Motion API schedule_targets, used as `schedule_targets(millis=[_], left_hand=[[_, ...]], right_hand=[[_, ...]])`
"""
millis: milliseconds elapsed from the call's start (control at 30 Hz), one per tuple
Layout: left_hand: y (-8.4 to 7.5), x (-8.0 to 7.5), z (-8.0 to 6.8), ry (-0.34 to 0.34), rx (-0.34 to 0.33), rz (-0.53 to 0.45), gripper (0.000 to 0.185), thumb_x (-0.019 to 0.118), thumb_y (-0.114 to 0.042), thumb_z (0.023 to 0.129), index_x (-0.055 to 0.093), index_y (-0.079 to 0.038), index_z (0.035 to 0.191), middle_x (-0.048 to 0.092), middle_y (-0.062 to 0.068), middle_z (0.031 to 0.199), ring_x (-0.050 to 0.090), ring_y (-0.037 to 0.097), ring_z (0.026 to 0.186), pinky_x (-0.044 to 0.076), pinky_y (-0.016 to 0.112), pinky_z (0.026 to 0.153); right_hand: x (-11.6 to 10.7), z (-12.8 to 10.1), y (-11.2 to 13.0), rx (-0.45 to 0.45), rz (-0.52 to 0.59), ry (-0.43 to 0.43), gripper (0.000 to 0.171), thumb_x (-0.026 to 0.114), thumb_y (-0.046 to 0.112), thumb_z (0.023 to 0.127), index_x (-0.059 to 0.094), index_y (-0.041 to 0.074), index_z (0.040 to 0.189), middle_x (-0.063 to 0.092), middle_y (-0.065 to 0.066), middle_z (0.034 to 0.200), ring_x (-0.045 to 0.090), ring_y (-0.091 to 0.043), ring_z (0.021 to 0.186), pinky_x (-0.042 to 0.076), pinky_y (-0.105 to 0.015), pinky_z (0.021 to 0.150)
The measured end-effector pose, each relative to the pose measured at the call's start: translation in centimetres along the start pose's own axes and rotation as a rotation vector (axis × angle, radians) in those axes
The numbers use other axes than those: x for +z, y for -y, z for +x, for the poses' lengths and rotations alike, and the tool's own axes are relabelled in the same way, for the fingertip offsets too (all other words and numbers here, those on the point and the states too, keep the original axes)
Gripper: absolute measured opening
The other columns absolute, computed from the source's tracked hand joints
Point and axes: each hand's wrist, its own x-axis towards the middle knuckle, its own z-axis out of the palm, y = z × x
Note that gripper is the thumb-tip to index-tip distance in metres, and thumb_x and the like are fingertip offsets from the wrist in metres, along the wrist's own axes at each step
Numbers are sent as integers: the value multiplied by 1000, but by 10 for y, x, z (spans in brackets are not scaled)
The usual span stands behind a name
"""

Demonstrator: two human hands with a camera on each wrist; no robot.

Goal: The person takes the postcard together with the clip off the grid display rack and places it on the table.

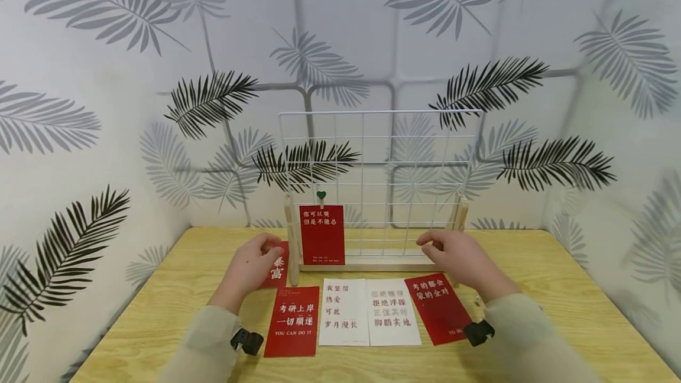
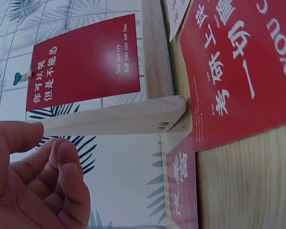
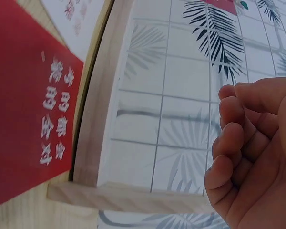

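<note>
One red card point(image 1: 321, 234) hangs clipped on the wire grid point(image 1: 380, 176); five cards lie unhung on the counter point(image 1: 558, 288). Left hand point(image 1: 254, 265) and right hand point(image 1: 452, 253) hover loosely curled, holding nothing.

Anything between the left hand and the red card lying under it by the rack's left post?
Nothing visible. The left hand hovers over the partly covered red card beside the rack's left post; only open air shows between them.

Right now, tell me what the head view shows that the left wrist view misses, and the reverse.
Only the head view shows the right hand, two white cards and the whole wire grid. Only the left wrist view shows the left hand's curled fingers holding nothing. Both show the clipped red card, the wooden base and the left hand.
</note>
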Motion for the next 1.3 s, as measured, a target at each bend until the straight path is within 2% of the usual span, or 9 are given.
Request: schedule_targets(millis=[100, 267, 400, 767, 1000, 1167, 1300], left_hand=[[-5, 0, -1, 7, 9, -14, 33, 57, -30, 103, 63, -11, 129, 66, 7, 113, 60, 27, 104, 50, 49, 90], [-14, 1, -2, 10, 26, -26, 29, 58, -28, 102, 64, -13, 126, 64, 5, 106, 58, 23, 91, 52, 40, 77], [-18, 4, -3, 3, 42, -40, 27, 58, -26, 102, 64, -13, 125, 65, 4, 103, 58, 22, 87, 51, 37, 73], [-25, 12, -4, 15, 74, -81, 29, 60, -25, 102, 63, -12, 128, 63, 5, 102, 55, 23, 80, 49, 34, 63], [-34, 16, -6, 14, 78, -80, 29, 60, -23, 102, 64, -12, 128, 63, 4, 100, 56, 22, 80, 50, 34, 63], [-42, 21, -5, 21, 84, -86, 30, 63, -24, 100, 63, -14, 128, 63, 2, 102, 58, 22, 89, 53, 37, 73], [-47, 23, -3, 16, 86, -54, 31, 63, -26, 100, 61, -16, 129, 64, 1, 107, 59, 22, 95, 54, 40, 80]], right_hand=[[2, 5, 8, -13, 11, 3, 21, 62, 24, 101, 71, 18, 119, 58, -1, 76, 47, -18, 56, 44, -35, 56], [6, 12, 25, -46, 7, -1, 23, 63, 22, 100, 71, 18, 121, 54, 0, 69, 46, -17, 56, 41, -33, 54], [9, 17, 37, -84, -18, -8, 24, 63, 23, 99, 71, 18, 122, 50, 1, 64, 44, -15, 55, 39, -32, 52], [19, 26, 60, -122, -16, 9, 32, 64, 26, 100, 66, 21, 131, 54, 2, 72, 48, -16, 57, 43, -33, 53], [21, 39, 85, -177, -57, 10, 36, 63, 26, 100, 63, 22, 136, 56, 4, 70, 47, -15, 53, 42, -33, 52], [22, 54, 106, -201, -94, 5, 40, 61, 27, 101, 60, 21, 140, 56, 4, 68, 46, -14, 52, 42, -31, 51], [22, 68, 119, -220, -121, -8, 40, 58, 28, 102, 59, 21, 142, 54, 3, 64, 46, -14, 51, 41, -30, 49]])
